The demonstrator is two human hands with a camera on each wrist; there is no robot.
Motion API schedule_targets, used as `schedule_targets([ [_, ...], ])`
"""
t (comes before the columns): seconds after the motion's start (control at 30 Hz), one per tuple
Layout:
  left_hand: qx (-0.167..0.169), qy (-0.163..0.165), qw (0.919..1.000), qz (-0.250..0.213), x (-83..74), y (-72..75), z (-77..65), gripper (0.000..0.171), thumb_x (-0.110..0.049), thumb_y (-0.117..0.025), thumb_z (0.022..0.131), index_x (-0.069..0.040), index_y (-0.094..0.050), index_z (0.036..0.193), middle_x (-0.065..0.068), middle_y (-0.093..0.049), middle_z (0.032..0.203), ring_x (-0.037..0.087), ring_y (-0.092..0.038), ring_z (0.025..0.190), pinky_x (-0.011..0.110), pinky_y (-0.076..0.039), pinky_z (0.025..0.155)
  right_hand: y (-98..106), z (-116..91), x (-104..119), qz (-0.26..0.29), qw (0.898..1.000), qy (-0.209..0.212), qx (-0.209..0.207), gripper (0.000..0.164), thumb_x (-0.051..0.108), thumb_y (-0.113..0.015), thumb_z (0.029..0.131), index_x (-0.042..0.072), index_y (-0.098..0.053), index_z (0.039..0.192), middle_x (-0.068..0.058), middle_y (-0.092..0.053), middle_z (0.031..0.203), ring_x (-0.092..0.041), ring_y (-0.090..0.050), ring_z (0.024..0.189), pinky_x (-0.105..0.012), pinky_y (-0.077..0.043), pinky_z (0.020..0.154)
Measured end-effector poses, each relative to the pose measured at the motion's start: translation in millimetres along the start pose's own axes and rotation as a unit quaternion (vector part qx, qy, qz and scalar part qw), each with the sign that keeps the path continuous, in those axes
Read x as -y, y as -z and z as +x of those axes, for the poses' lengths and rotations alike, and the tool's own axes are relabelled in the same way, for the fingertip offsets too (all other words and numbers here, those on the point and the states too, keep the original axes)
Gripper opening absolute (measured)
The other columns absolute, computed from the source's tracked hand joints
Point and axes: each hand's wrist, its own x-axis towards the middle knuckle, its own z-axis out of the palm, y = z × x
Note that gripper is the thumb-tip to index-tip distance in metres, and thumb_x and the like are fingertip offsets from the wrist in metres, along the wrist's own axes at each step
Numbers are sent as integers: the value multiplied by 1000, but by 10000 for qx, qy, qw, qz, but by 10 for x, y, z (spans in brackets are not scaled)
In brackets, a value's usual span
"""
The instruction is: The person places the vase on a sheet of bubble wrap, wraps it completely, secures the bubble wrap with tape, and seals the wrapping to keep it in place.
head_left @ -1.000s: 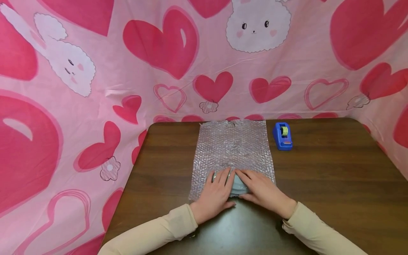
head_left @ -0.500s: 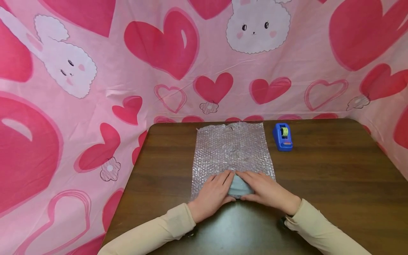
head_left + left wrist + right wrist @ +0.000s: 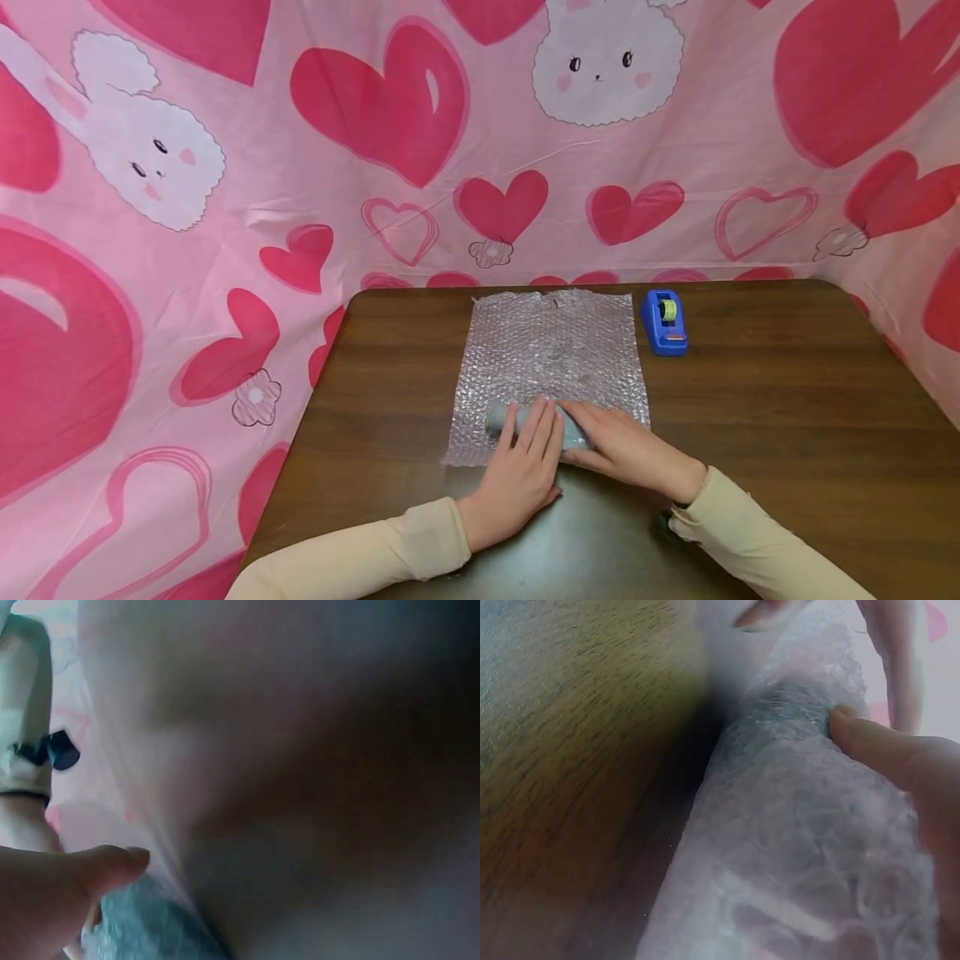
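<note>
Pale grey-blue, rounded, elongated object (image 3: 575,433) lies crosswise on the near part of a clear, rectangular sheet of bubble wrap (image 3: 551,354); its left end shows past the left fingers, while the hands hide much of the rest. Right wrist view: clear bubble wrap lies over a grey-green form, near side.

Left hand (image 3: 517,479): fingers out nearly straight, laid across the object's middle, not curled round it. Thumb extends along the near side; cannot tell whether it touches.

Right hand (image 3: 630,450): part-closed around the object's right portion, fingers over the far side, thumb on the near side. Both sleeves cream.

Blue plastic tape dispenser (image 3: 663,340) with a yellowish roll stands just beyond the sheet's far right corner. Dark brown wood-grain table (image 3: 787,392) beneath; pink cloth backdrop (image 3: 562,154) printed with red hearts and white rabbits behind. Left wrist view mostly blurred.
</note>
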Motion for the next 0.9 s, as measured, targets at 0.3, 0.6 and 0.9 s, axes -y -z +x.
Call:
schedule_targets([
  [0.3, 370, 258, 9988, 181, -75, -56, 103, 109, -74, -64, 88, -1, -30, 162, 23, -29, 167, 35, -21, 158, 67, -26, 118, 36, -3, -86, 268, 9993, 246, 132, 65, 37, -61, 105, -7, -44, 150, -23, -58, 145, -37, -59, 130, -56, -50, 102],
  [0.6, 427, 216, 9988, 58, 20, -88, 145, 104, -78, -53, 92, -9, -25, 166, 23, -23, 169, 35, -22, 157, 73, -23, 116, 74, 15, -119, 558, 9977, 197, 330, 66, 38, -61, 105, -6, -44, 150, -22, -58, 144, -36, -59, 130, -56, -49, 103],
  [0.9, 349, 130, 9992, 108, 124, -150, 207, 109, -82, -51, 90, -6, -27, 164, 21, -36, 164, 35, -37, 151, 68, -34, 113, 50, 36, -148, 614, 9971, 189, 416, 62, 37, -59, 106, -3, -43, 151, -11, -60, 141, -20, -61, 121, -47, -53, 98],
])
